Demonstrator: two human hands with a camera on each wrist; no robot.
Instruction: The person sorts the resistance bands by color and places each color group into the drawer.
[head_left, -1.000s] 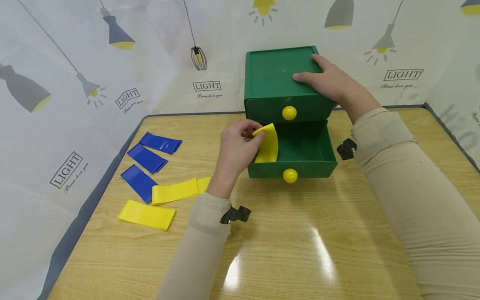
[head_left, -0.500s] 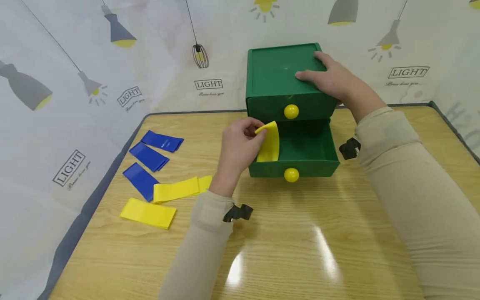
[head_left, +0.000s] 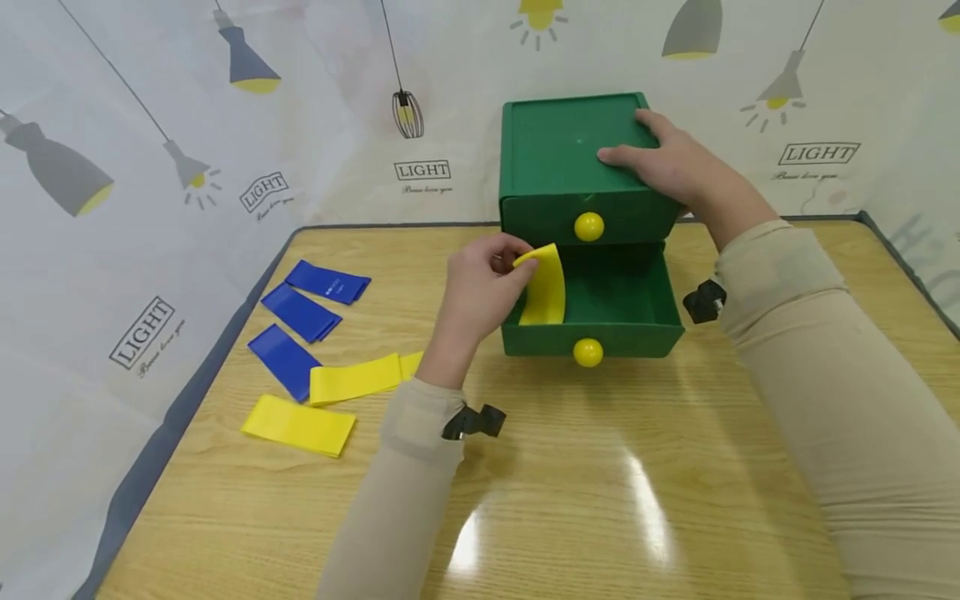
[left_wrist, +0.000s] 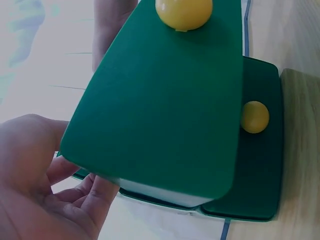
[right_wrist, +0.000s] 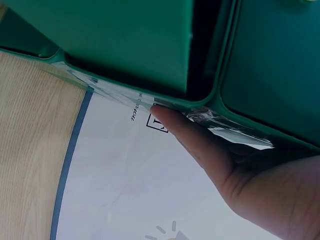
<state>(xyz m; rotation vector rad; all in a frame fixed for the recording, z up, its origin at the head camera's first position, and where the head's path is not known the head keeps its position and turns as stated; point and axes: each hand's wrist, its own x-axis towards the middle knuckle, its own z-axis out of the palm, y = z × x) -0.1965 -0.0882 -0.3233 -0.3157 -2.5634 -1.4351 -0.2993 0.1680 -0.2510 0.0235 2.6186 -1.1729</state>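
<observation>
In the head view my left hand pinches a folded yellow resistance band between thumb and fingers. The band stands on edge at the left end of the pulled-out drawer of a green drawer cabinet. The left wrist view shows my fingers behind that drawer's front; the band is hidden there. My right hand rests over the cabinet's right upper edge, thumb and forefinger on the top. A straight finger lies along the cabinet's side in the right wrist view.
To the left on the wooden table lie several folded blue bands and yellow bands. Another drawer with a yellow knob sits pushed in below the pulled-out one. A printed backdrop stands behind the table.
The head view has shifted slightly. Both hands, the yellow band and the drawer keep nearly the same places relative to each other.
</observation>
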